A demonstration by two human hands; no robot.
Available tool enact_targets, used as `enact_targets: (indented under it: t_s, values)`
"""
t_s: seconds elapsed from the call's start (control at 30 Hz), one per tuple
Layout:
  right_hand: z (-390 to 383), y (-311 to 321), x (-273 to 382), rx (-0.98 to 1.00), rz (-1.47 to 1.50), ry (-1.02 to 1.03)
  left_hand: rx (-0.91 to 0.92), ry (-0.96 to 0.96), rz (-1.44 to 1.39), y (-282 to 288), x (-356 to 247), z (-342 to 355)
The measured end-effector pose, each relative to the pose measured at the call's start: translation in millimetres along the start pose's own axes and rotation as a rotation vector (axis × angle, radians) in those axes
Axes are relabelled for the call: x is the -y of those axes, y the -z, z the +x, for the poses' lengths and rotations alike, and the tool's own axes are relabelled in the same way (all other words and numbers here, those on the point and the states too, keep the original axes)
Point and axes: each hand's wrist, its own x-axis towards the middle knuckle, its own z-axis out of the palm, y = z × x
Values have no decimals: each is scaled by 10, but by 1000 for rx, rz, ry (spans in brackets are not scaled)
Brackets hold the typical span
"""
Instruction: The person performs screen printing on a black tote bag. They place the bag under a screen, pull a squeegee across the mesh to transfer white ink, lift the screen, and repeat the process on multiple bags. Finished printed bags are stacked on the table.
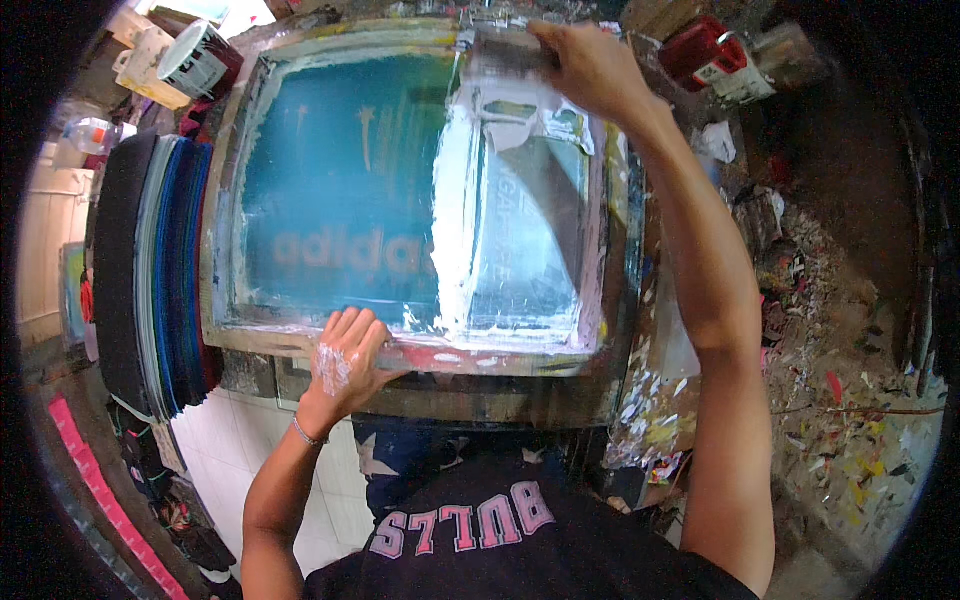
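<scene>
Frame [490, 359], likely stiff, is well gripped at the rim by left hand [346, 358]; squeegee [508, 58], by right hand [592, 66].

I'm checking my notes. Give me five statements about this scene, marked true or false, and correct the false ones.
1. The left hand is on the frame's near edge. True.
2. The right hand is also at the near edge. False: the right hand is at the far end.
3. A layered stack stands left of the frame. True.
4. A bracelet is on the right wrist. False: the bracelet is on the left.
5. A white streak marks the screen. True.
</scene>
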Motion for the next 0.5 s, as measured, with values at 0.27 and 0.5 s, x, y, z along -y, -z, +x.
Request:
enact_targets:
  t_s: [0.27, 0.5]
  values:
    - [148, -386, -333, 52, -94, 51, 26, 6, -2, 42, -24, 20]
    - [-330, -205, -33, 155, -69, -144, -11, 1, -24, 43, -51, -24]
